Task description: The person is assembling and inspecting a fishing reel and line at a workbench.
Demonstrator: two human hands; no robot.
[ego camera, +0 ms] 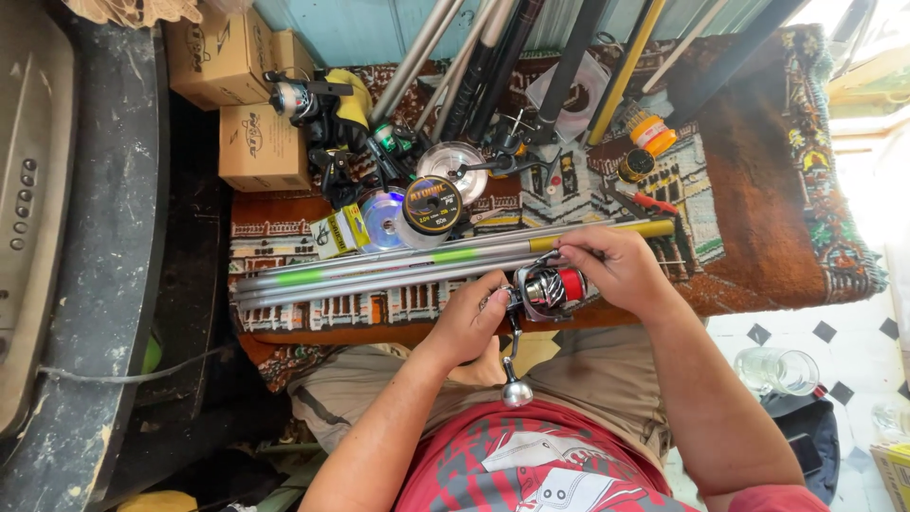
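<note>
left hand (pixel 471 318) and right hand (pixel 611 270) grip fishing reel (pixel 548 287) over patterned rug (pixel 758 190); checkered tile floor (pixel 834 341).

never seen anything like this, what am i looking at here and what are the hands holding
This is a single picture from a camera worn on a person's head, looking down at their own lap and two bare hands. No machine is involved.

The left hand and the right hand together hold a fishing reel with a red spool; its crank handle with a round metal knob hangs down toward the lap. The right hand also rests against a bundle of grey fishing rod sections with green and yellow bands, lying across a patterned rug.

On the rug lie spools of fishing line, more reels, small orange jars and red-handled pliers. Cardboard boxes stand at the left, and more rods lean against the wall behind.
</note>
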